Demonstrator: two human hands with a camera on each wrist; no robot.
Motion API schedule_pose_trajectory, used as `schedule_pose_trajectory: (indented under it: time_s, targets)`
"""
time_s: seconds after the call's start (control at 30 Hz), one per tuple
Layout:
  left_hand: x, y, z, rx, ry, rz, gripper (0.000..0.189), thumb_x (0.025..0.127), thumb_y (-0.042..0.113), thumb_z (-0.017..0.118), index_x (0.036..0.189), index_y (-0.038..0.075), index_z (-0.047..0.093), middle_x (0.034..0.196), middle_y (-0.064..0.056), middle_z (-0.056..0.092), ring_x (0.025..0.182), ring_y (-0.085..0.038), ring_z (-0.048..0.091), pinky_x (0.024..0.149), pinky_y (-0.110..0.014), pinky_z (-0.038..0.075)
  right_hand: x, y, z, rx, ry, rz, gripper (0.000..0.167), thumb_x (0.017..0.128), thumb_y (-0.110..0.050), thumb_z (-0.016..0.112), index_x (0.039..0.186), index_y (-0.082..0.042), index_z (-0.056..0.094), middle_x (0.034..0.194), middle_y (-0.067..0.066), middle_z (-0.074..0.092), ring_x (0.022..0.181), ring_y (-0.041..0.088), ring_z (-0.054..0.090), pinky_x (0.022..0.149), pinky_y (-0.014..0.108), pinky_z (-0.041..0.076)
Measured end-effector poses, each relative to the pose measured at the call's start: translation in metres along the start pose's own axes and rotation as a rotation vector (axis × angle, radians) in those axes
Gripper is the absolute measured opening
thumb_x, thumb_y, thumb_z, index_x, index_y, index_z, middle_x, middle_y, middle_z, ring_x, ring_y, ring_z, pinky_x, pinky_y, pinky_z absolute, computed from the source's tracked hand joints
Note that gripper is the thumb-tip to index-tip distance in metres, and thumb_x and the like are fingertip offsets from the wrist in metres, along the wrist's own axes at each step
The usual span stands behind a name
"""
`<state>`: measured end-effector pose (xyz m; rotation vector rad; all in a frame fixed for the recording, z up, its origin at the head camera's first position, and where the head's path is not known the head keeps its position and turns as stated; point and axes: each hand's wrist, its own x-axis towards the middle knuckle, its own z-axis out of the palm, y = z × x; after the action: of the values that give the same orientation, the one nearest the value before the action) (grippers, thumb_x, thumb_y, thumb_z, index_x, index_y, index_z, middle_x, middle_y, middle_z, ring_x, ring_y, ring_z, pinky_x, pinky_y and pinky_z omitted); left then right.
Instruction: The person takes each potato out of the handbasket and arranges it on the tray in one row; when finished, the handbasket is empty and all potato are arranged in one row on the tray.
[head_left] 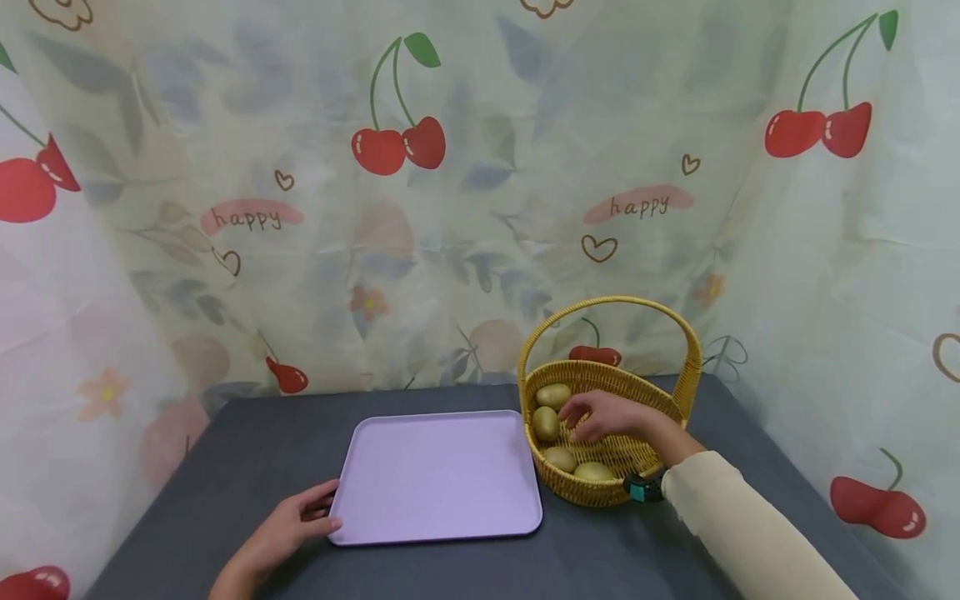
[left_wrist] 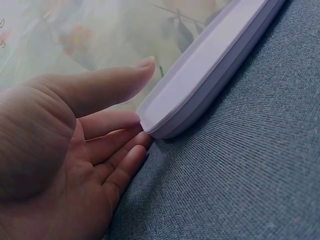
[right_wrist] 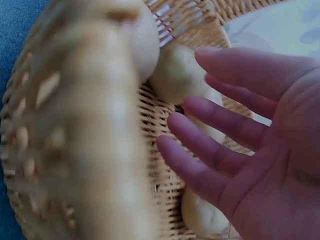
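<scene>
A lilac tray lies flat on the table, with nothing on it. At its left edge is my left hand; in the left wrist view the extended fingertips touch the tray's corner, and the thumb stays raised apart from it. A yellow wicker basket with a tall handle stands just right of the tray. Inside lie several potatoes, one at the back and another at the front. My right hand reaches into the basket above a potato, fingers spread and relaxed, holding nothing.
A dark grey cloth covers the table. Behind it and on both sides hangs a curtain printed with cherries. The basket's handle arches up behind my right hand, and a dark watch-like band sits at that wrist.
</scene>
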<state>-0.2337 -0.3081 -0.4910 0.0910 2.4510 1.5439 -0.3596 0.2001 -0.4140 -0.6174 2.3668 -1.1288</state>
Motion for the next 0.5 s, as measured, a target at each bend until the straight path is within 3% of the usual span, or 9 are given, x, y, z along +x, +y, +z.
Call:
schedule_pose_trajectory:
  time_s: [0.27,0.5]
  targets:
    - [0.001,-0.001,0.002,-0.004,0.005,0.002,0.073,0.090,0.022,0.071,0.143,-0.012,0.035,0.135,-0.031,0.049,0.115,-0.034,0.054,0.094,-0.048,0.046,0.011,-0.014,0.016,-0.026,-0.215,0.135,0.037,0.082,-0.009,0.075,0.118,-0.008,0.065,0.106,0.008,0.059,0.095,0.020,0.055,0.078,0.044,0.053]
    - [0.000,0.000,0.000,0.001,0.004,0.002,0.072,0.091,0.022,0.070,0.143,-0.013,0.035,0.135,-0.031,0.048,0.115,-0.035,0.054,0.095,-0.049,0.045,0.018,-0.024,0.022,-0.147,-0.258,0.197,0.040,0.079,0.000,0.074,0.116,-0.018,0.068,0.112,0.005,0.055,0.100,0.022,0.050,0.078,0.043,0.054]
